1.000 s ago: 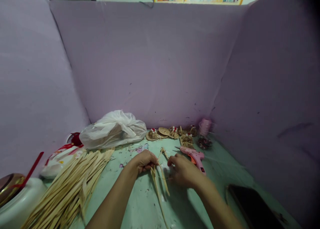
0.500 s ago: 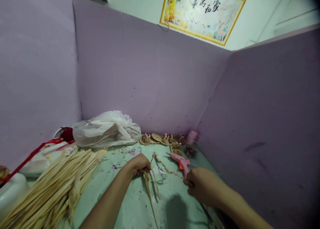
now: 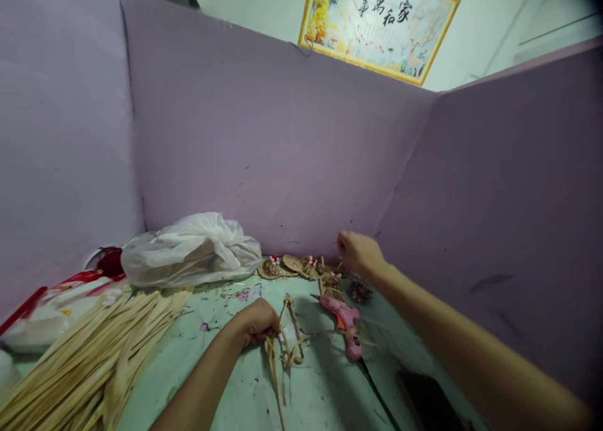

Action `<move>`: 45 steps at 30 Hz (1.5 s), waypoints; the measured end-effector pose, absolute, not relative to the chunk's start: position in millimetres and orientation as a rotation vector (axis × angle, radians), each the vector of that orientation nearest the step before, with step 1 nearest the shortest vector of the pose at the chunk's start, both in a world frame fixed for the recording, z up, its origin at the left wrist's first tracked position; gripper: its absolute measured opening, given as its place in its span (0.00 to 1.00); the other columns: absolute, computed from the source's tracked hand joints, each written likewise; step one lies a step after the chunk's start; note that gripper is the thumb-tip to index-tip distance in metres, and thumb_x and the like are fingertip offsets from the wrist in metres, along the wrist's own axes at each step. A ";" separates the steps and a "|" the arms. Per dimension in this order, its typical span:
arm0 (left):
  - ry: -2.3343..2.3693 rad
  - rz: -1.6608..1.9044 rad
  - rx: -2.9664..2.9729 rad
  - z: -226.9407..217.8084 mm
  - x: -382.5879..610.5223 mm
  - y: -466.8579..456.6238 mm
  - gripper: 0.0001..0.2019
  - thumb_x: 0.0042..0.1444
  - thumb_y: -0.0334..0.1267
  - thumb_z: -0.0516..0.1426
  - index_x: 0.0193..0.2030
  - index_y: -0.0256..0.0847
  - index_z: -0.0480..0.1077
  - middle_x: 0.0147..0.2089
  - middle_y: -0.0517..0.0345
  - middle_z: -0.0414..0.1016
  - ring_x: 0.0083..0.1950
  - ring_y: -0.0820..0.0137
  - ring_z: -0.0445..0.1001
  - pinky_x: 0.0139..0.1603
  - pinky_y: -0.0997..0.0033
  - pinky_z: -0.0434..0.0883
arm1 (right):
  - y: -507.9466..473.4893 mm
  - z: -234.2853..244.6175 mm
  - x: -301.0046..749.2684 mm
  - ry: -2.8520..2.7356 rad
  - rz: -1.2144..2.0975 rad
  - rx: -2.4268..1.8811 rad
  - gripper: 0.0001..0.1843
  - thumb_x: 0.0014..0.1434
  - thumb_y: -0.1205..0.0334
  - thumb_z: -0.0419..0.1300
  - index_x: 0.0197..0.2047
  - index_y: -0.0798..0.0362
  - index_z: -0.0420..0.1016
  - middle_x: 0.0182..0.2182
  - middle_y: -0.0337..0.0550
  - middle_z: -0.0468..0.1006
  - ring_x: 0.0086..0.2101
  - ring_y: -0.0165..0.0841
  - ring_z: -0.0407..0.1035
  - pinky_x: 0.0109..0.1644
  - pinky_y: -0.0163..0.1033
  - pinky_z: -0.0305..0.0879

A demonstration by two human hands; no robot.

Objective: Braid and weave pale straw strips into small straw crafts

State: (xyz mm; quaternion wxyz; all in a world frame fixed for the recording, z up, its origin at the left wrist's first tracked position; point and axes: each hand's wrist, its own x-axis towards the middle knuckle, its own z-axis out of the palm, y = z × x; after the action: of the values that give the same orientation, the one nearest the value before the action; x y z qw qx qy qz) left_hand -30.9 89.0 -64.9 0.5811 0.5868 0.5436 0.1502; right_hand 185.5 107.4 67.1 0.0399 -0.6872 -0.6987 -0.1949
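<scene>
My left hand (image 3: 260, 321) is closed on flat straw strips (image 3: 273, 371), whose ends hang down toward the table's near side. Just right of it, a thin braided straw cord (image 3: 296, 327) lies in a bent loop, joined to the strips near my fingers. My right hand (image 3: 360, 254) is raised at the back right with its fingers curled; whatever it may hold is hidden. Below it a pink glue gun (image 3: 345, 318) rests on the table, its nozzle toward the left and its black cord running to the front.
Long straw strips (image 3: 94, 355) cover the left side. Behind them sits a white plastic bag (image 3: 193, 252). Small woven straw pieces (image 3: 294, 264) with red and white beads line the back. A dark flat object (image 3: 428, 399) lies front right. Purple panels (image 3: 264, 136) enclose the green table (image 3: 226, 381).
My right hand has let go of the braided cord and moved up and back, now covering the pink spool. The cord has slumped into a loop beside my left hand, which still grips the strips.
</scene>
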 end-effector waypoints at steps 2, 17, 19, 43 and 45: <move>1.260 0.363 1.349 -65.5 -30.7 89.5 0.04 0.31 0.30 0.54 0.12 0.35 0.62 0.09 0.65 0.54 0.10 0.81 0.49 0.11 0.79 0.41 | 106.1 44.9 180.7 -2.186 -0.522 -2.118 0.12 0.53 0.66 0.48 0.36 0.57 0.71 0.34 0.51 0.75 0.33 0.34 0.68 0.31 0.33 0.54; 1.216 0.304 1.393 -69.7 -29.8 94.4 0.03 0.30 0.32 0.51 0.13 0.36 0.61 0.09 0.65 0.52 0.10 0.81 0.47 0.11 0.79 0.40 | -2.8 -8.2 230.5 -2.027 0.293 -2.128 0.11 0.49 0.65 0.51 0.31 0.54 0.75 0.26 0.43 0.76 0.27 0.31 0.67 0.30 0.33 0.55; 1.218 0.295 1.405 -67.4 -29.7 93.1 0.03 0.31 0.33 0.51 0.14 0.36 0.62 0.09 0.65 0.52 0.10 0.81 0.47 0.10 0.79 0.41 | -11.6 -23.7 234.0 -1.944 0.332 -2.120 0.12 0.51 0.65 0.50 0.32 0.54 0.75 0.27 0.43 0.76 0.28 0.32 0.67 0.31 0.33 0.57; 1.023 0.389 1.203 -73.0 -40.9 100.3 0.07 0.32 0.36 0.54 0.16 0.36 0.59 0.12 0.68 0.53 0.10 0.84 0.45 0.11 0.81 0.37 | 48.8 -42.1 84.0 -1.002 1.470 -1.541 0.08 0.45 0.72 0.49 0.17 0.56 0.62 0.13 0.36 0.61 0.16 0.24 0.56 0.22 0.30 0.56; 1.006 0.391 1.182 -73.9 -41.1 101.0 0.07 0.32 0.36 0.54 0.16 0.36 0.59 0.12 0.68 0.53 0.10 0.84 0.45 0.10 0.80 0.37 | 50.0 -45.4 79.4 -0.993 1.588 -1.515 0.09 0.44 0.73 0.48 0.16 0.56 0.61 0.12 0.36 0.60 0.15 0.24 0.57 0.22 0.30 0.58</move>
State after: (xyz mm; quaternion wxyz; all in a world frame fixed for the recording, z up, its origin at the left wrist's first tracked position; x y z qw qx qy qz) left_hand -41.1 101.0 -73.9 0.6966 0.5298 0.4508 0.1754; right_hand 79.4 50.0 -45.4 0.3583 -0.5870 -0.3849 0.6155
